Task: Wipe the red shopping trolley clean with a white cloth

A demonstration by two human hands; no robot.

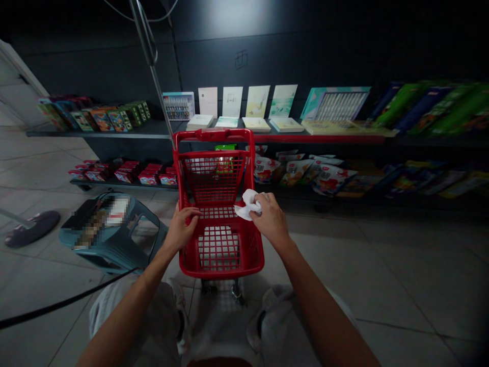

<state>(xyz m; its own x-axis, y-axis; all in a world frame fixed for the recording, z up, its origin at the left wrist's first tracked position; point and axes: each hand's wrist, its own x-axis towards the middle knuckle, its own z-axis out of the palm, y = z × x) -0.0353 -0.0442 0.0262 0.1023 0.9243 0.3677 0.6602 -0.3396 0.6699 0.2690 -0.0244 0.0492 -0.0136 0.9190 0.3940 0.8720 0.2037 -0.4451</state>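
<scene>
A small red shopping cart (221,265) stands on the tiled floor right in front of me, its handle at the far end. My left hand (182,224) grips the cart's left rim, fingers curled over the edge. My right hand (269,218) is closed on a crumpled white cloth (247,204) and presses it against the cart's right rim. The basket holds nothing that I can see. My knees show below the cart.
A blue plastic stool (126,239) with something on it stands to the left. Two dark shelves (153,130) along the wall carry boxes, books and snack bags (301,171). A black cable (57,306) crosses the floor at left. A metal pole (153,66) rises behind the cart.
</scene>
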